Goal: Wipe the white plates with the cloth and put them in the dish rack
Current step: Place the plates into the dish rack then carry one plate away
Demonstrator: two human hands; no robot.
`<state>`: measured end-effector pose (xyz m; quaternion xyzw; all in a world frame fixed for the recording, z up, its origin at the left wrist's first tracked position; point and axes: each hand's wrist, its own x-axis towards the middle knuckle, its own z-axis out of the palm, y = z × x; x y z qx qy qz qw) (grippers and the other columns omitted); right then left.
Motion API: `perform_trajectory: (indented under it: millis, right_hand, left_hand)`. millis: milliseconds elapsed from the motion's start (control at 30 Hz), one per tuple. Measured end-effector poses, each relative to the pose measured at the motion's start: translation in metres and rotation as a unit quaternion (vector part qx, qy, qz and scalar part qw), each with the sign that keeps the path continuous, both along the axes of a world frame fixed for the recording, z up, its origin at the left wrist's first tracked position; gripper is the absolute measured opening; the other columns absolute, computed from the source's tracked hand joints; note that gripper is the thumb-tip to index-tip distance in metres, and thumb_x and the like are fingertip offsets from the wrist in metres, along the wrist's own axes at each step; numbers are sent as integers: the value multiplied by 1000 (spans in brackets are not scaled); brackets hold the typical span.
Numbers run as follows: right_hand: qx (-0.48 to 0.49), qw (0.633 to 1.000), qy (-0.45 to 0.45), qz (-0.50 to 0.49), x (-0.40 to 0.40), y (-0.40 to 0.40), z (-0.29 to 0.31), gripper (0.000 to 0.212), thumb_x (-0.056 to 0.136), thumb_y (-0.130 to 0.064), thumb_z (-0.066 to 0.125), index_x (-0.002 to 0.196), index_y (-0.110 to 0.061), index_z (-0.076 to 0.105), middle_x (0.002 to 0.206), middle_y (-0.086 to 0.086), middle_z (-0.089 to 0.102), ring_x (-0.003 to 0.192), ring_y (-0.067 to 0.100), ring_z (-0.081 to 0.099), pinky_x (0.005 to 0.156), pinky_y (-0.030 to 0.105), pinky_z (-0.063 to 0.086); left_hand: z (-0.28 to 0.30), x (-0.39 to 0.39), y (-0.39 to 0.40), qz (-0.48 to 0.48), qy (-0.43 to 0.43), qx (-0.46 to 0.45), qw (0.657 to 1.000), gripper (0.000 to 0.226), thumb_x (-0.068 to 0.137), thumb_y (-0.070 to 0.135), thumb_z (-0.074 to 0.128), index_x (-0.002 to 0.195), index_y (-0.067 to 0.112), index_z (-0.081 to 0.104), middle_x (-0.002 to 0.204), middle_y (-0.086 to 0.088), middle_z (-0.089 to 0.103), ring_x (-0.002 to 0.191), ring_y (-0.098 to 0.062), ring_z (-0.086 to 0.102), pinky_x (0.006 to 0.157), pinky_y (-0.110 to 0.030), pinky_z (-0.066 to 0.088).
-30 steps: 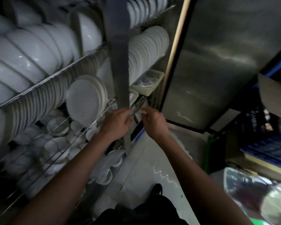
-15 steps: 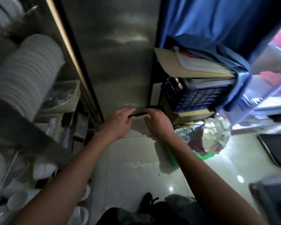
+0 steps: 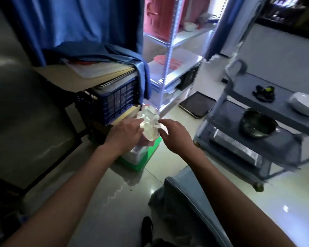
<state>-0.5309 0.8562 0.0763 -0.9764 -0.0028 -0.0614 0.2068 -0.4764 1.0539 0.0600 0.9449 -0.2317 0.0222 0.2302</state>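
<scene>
the white plates (image 3: 306,103) sit stacked on the top shelf of the grey cart (image 3: 253,86) at my far right, well apart from both my hands, beside a small black-and-green object (image 3: 263,92). my left hand (image 3: 125,133) and right hand (image 3: 175,135) are raised in front of me with fingers loosely curled, holding nothing that i can make out. behind and between them a crumpled clear bag (image 3: 149,126) rises from a green bin (image 3: 143,159) on the floor. a dark bowl (image 3: 257,124) rests on the cart's middle shelf.

White plates (image 3: 304,103), seemingly stacked, lie on the cart's top shelf (image 3: 257,86).
</scene>
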Motion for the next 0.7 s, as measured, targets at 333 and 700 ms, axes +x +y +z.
perform_trajectory:
  millis: [333, 700]
  right_hand:
    - [46, 972, 9, -229, -135, -151, 13, 36, 99, -27, 55, 133, -17, 63, 133, 4, 65, 121, 26, 59, 102, 41, 47]
    - [94, 923, -15, -372, -335, -346, 11, 38, 98, -25, 58, 136, -21, 61, 132, 7, 66, 117, 27, 61, 101, 42, 51]
  left_hand:
    - [23, -61, -189, -210, -43, 10, 977, 44, 101, 38, 51, 145, 29, 51, 142, -1, 59, 128, -24, 54, 103, -39, 42]
    - [28, -219, -423, -350, -50, 29, 935, 43, 100, 39, 49, 141, 27, 51, 142, 0, 58, 126, -27, 55, 99, -42, 47]
